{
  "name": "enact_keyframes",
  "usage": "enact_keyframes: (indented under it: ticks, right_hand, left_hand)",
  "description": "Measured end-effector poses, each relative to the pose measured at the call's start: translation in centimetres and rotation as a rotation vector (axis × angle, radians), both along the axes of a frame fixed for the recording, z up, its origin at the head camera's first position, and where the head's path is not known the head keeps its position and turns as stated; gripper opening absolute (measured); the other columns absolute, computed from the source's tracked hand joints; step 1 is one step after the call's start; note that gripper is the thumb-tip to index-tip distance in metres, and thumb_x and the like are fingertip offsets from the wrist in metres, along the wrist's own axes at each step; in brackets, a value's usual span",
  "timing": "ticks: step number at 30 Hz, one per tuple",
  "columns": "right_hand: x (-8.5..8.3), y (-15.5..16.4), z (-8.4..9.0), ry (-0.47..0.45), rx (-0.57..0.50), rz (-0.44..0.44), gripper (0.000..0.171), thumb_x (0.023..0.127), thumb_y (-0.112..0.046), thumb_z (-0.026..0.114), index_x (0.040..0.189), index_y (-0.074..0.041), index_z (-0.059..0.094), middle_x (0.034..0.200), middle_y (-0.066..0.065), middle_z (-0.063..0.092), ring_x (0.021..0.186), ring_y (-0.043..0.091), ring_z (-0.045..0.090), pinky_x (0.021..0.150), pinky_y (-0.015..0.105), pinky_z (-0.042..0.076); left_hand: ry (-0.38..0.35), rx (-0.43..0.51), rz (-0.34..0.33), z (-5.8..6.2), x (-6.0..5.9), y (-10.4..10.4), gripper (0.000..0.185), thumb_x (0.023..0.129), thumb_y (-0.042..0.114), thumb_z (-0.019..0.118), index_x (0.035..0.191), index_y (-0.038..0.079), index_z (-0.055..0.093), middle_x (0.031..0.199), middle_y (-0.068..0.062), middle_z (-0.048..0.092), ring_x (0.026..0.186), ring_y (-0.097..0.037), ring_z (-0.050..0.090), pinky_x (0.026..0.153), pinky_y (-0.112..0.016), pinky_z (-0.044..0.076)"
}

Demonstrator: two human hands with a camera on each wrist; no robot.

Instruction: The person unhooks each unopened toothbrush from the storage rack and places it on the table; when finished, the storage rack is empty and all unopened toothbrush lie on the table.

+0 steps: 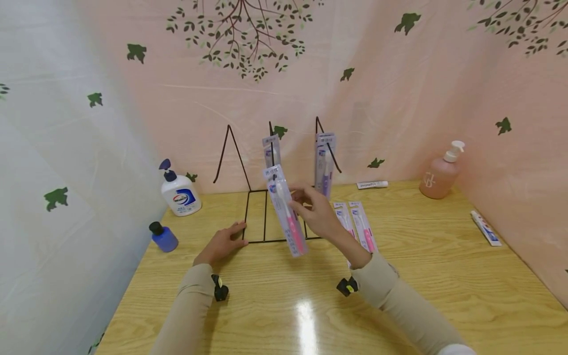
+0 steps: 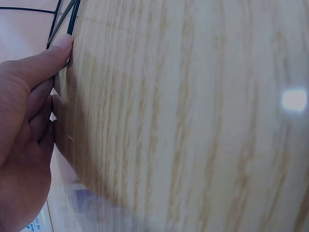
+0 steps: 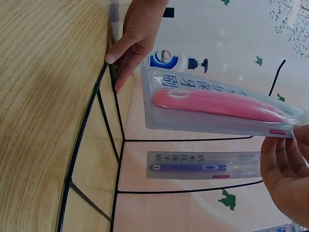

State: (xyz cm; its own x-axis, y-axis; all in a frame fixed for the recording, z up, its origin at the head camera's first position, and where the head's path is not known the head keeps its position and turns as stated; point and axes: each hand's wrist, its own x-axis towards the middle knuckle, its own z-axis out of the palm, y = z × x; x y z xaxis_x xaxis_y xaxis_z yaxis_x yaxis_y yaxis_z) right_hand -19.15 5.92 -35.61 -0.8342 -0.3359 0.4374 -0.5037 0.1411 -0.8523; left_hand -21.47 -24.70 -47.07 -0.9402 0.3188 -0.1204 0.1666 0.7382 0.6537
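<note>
My right hand (image 1: 317, 213) holds a packaged pink toothbrush (image 1: 286, 212) up over the counter (image 1: 426, 276); my grip is a pinch on the pack's upper edge, with the pack hanging down and tilted to the left of my palm, just in front of the black wire rack (image 1: 255, 207). In the right wrist view the pink brush pack (image 3: 222, 107) lies across the picture, my fingers (image 3: 285, 164) at its far end.

My left hand (image 1: 222, 242) lies flat on the counter, its fingers straight, their tips touching the front left corner of the rack's base; this grip holds nothing. The left wrist view shows my thumb (image 2: 46, 60) against the wire (image 2: 73, 14).

Counting: two toothbrush packs hang on the rack, one on the middle prong (image 1: 271, 150) and a purple one (image 1: 325, 165) on the right prong; the left prong is bare. Two more pink packs (image 1: 355, 224) lie side by side on the counter just right of my right wrist. That makes five packs with mine. There are two pump bottles, a white one (image 1: 179, 195) and a pink one (image 1: 440, 172), one small blue bottle (image 1: 163, 236), and two toothpaste tubes (image 1: 485, 228).
</note>
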Motion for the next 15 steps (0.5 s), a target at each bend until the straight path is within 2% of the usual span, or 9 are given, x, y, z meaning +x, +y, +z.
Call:
enact_keyframes:
  ticks: [4, 15]
  right_hand:
    - [0.3, 0.16, 0.13, -0.006, 0.007, 0.01, 0.031, 0.096, -0.011, 0.057, 0.127, -0.011, 0.056, 0.101, 0.012, 0.064, 0.087, 0.023, 0.064, 0.067, 0.03, 0.056]
    - [0.89, 0.32, 0.55, 0.0, 0.038, 0.012, 0.03, 0.096, -0.009, 0.056, 0.126, -0.009, 0.056, 0.102, 0.011, 0.065, 0.088, 0.021, 0.063, 0.066, 0.029, 0.055]
  left_hand:
    - [0.001, 0.006, 0.002, -0.09, -0.02, -0.03, 0.064, 0.093, 0.027, 0.063, 0.149, 0.012, 0.036, 0.156, -0.01, 0.028, 0.145, -0.032, 0.02, 0.116, -0.054, 0.018]
    - [-0.011, 0.014, 0.008, -0.51, -0.26, -0.18, 0.064, 0.092, 0.028, 0.064, 0.149, 0.014, 0.036, 0.156, -0.006, 0.029, 0.146, -0.031, 0.02, 0.116, -0.055, 0.019]
